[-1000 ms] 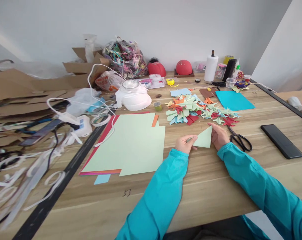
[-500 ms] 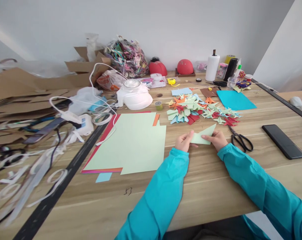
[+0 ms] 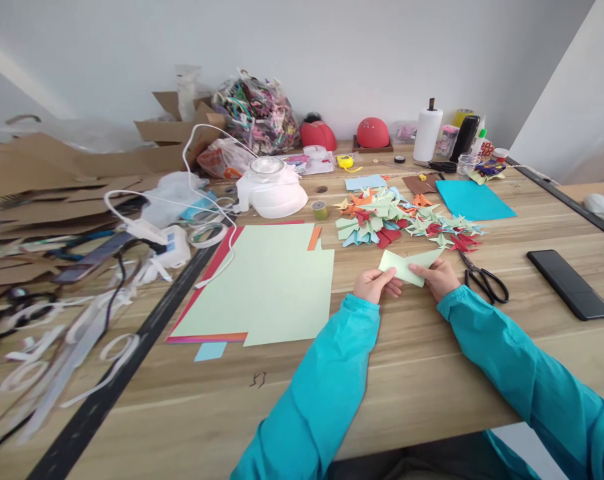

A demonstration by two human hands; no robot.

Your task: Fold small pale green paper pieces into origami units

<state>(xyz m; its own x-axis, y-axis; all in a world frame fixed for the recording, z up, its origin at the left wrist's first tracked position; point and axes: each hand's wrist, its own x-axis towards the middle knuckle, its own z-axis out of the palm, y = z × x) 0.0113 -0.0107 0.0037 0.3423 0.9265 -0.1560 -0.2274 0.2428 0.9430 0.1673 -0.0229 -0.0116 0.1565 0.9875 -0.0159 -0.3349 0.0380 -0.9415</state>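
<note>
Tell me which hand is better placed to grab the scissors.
Right, probably. The right hand lies just beside the scissors; the left hand is farther, across the green paper both hold.

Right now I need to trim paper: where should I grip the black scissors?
By the handle loops, from the near side: the black scissors lie flat with loops toward the person and blades pointing away toward the folded paper pile.

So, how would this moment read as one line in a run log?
left hand: holds green paper piece | right hand: holds same piece | nearby: scissors, folded paper shapes
</note>
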